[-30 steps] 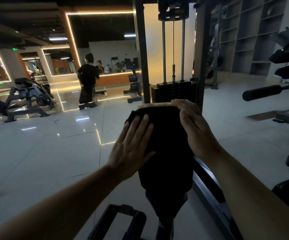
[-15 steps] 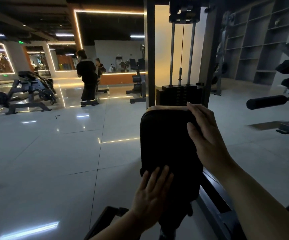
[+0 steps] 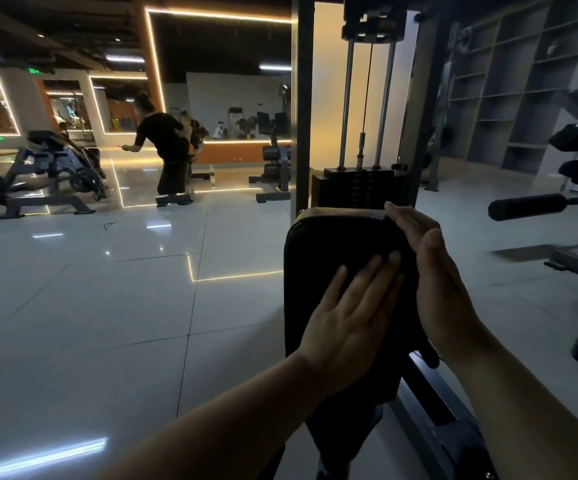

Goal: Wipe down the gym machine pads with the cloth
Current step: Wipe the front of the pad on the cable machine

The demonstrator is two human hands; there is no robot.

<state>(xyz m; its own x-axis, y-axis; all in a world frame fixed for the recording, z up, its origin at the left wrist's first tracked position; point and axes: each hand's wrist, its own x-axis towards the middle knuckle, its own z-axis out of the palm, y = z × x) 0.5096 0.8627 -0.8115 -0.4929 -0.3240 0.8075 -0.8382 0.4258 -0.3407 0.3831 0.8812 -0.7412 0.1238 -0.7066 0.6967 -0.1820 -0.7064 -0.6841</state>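
An upright black machine pad (image 3: 318,271) with a tan top edge stands right in front of me. My left hand (image 3: 346,317) lies flat on the middle of its face, fingers pointing up and right. It presses a dark cloth (image 3: 402,341) that barely stands out from the pad. My right hand (image 3: 433,271) wraps over the pad's upper right edge and holds it. Most of the cloth's outline is lost in the dark.
The weight stack (image 3: 360,188) and steel uprights (image 3: 303,109) rise just behind the pad. A roller arm (image 3: 526,206) juts in at the right. A person (image 3: 168,150) stands far left among other machines (image 3: 45,171). Glossy tiled floor (image 3: 107,306) spreads to the left.
My left hand slid from the pad's top down to its lower part, then back up to the middle. My right hand kept its hold on the upper right edge. The distant person leaned forward.
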